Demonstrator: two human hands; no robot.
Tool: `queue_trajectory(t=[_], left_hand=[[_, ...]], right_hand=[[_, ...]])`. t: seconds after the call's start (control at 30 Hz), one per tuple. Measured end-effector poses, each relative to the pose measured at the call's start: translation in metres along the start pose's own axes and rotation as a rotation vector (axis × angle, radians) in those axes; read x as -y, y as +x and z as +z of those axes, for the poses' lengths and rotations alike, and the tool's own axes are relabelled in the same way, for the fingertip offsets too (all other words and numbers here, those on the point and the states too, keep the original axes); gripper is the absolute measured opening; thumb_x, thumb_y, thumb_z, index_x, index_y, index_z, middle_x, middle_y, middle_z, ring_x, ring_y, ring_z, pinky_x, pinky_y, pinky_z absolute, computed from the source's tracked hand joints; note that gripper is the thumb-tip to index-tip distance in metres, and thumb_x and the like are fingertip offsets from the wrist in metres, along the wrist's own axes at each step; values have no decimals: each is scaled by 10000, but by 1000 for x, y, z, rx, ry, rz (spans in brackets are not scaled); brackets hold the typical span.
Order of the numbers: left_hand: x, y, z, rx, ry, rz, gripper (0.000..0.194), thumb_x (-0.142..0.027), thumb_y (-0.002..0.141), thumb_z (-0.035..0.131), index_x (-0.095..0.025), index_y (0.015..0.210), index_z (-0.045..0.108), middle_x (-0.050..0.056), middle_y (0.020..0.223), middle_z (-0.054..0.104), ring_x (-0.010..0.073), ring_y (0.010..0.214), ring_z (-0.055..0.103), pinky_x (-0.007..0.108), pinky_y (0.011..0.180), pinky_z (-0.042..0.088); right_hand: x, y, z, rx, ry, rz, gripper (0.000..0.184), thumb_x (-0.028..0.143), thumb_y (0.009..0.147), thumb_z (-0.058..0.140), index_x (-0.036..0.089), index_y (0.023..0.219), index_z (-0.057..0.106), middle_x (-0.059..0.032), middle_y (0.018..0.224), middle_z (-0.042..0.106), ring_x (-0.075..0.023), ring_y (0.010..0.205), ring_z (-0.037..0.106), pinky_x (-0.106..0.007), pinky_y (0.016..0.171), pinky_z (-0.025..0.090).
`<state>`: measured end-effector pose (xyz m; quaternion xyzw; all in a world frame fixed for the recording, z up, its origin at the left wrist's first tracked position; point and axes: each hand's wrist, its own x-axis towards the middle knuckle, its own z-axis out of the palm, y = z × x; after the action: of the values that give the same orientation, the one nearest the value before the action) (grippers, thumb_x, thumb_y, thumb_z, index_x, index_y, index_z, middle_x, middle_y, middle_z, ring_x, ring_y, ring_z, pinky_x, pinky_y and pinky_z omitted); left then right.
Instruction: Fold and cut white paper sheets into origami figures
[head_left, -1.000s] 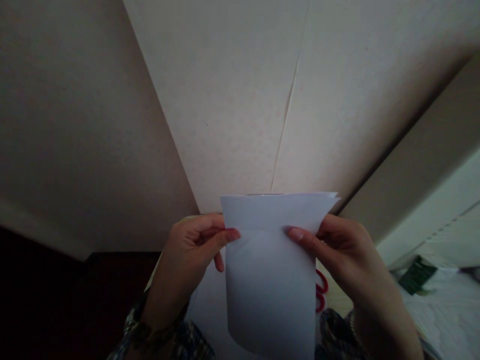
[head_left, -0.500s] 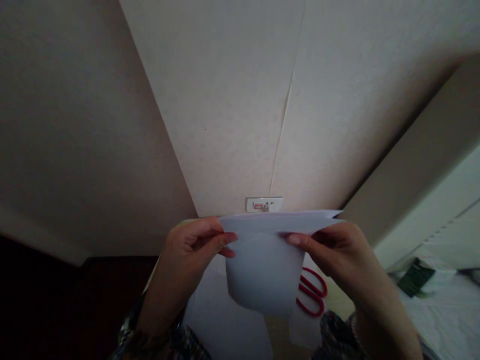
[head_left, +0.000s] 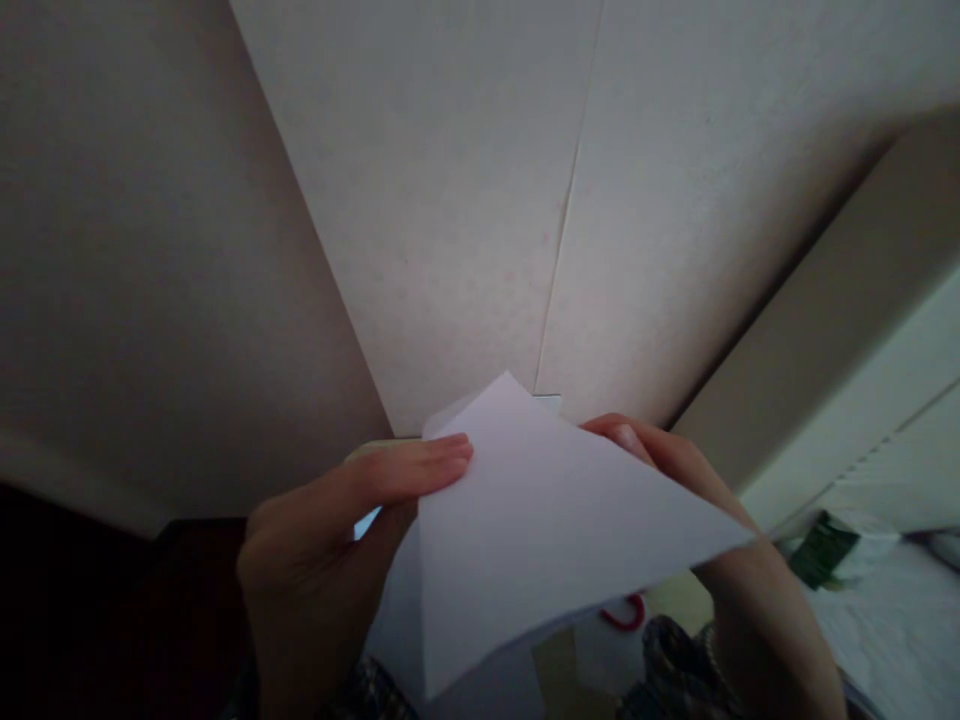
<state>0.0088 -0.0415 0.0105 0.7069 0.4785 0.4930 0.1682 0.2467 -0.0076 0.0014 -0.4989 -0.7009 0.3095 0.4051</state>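
Observation:
A folded sheet of white paper (head_left: 540, 530) is held up in front of me, one corner pointing upward and another out to the right. My left hand (head_left: 352, 510) pinches its left edge, fingers across the near face and thumb behind. At the upper right edge, my right hand (head_left: 667, 465) is closed on the paper, with most of its fingers hidden behind the sheet. Below the paper, part of a red scissors handle (head_left: 634, 613) shows; the rest of the scissors is covered.
More white paper (head_left: 487, 690) lies on the pale yellowish tabletop (head_left: 559, 670) underneath. A wall socket (head_left: 551, 402) is mostly hidden behind the sheet. To the right, a green packet (head_left: 825, 550) rests on white bedding (head_left: 885, 630).
The folded paper has been turned, so a broad, pointed face now shows toward me. My left fingers have moved onto its front, and the scissors are more covered.

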Motion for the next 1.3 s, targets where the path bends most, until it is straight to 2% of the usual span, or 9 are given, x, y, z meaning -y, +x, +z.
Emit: queue_trajectory(t=[0.13,0.23,0.33,0.47,0.53,0.6,0.7,0.97,1.3], left_hand=[[7,0,7,-95,85,179,214,-137,883,625,-304,902,757,-56,1044,792,158,966,732,303,966,538],[14,5,11,15,229,305,206,-131,906,576,-237,954,746,10,1015,797,166,938,738,270,896,554],[21,11,14,159,377,366,211,-149,913,539,-196,923,744,40,889,801,189,799,753,271,730,578],[21,15,20,294,496,346,252,-122,907,506,-196,870,743,43,836,795,218,727,745,306,643,546],[20,15,23,352,491,335,239,-135,907,519,-204,850,740,35,810,788,221,712,732,314,635,528],[19,14,27,393,417,349,219,-164,915,539,-203,819,732,25,786,779,211,713,718,317,673,519],[18,12,29,395,205,374,169,-176,918,578,-192,819,714,7,813,772,178,774,702,289,770,496],[12,7,21,288,60,157,111,-167,856,667,-220,766,704,-53,775,757,130,747,689,220,730,482],[5,4,23,296,-37,41,176,-209,878,608,-235,718,676,-64,730,728,118,700,675,211,685,462]], right_hand=[[-1,-2,-3,-144,-24,-37,431,512,989,391,203,969,691,-62,791,725,-169,615,623,-268,536,490],[3,-8,-6,-200,-38,-152,411,519,997,387,241,993,689,-58,942,744,-187,813,668,-278,684,513],[12,-15,-5,-123,-30,-297,467,591,977,338,272,1011,678,-42,1039,736,-206,992,665,-301,837,499],[21,-19,8,84,-179,-368,545,686,851,477,225,1076,660,-65,1095,718,-216,1028,657,-294,852,503],[22,-16,15,130,-253,-329,324,502,890,612,208,1010,670,-53,1008,726,-208,947,670,-292,799,505],[22,-13,19,100,-296,-303,79,261,920,635,204,889,680,-24,869,721,-186,820,669,-276,719,494],[23,-11,16,47,-253,-309,180,139,912,583,206,768,668,2,722,704,-156,666,646,-246,606,471],[25,-10,4,-104,-189,-304,217,205,881,591,228,675,658,21,623,702,-150,563,639,-238,536,478],[25,-14,1,-84,-163,-307,220,245,903,608,226,690,659,33,632,702,-136,553,636,-228,539,480]])
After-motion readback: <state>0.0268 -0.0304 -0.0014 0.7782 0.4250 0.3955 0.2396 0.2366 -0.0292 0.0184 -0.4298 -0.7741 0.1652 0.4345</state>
